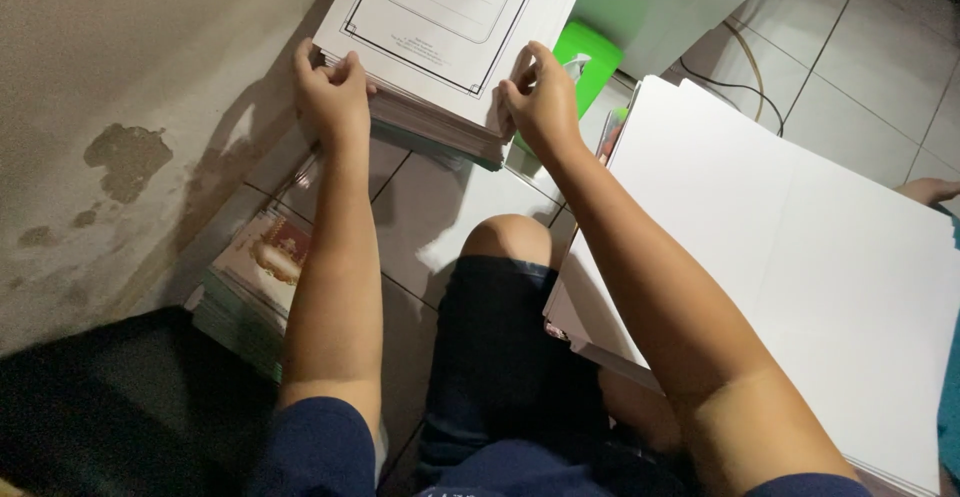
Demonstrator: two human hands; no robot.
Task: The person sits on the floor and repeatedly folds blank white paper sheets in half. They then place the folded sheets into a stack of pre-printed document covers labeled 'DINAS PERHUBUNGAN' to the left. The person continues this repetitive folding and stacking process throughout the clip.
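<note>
A thick stack of printed sheets [440, 27], white with a black line border on the top sheet, lies on the tiled floor ahead of me. My left hand [332, 92] grips the stack's near left corner, fingers curled over its edge. Over at the near right edge, my right hand [540, 97] has its fingers on top and its thumb against the side. Both arms reach forward over my bent knee [505, 242].
A big pile of blank white sheets [800, 257] lies to my right. A smaller stack of printed booklets [255, 277] sits by the stained wall [110, 137] on the left. A green object [590, 62] and a cable [740, 87] lie behind the stack.
</note>
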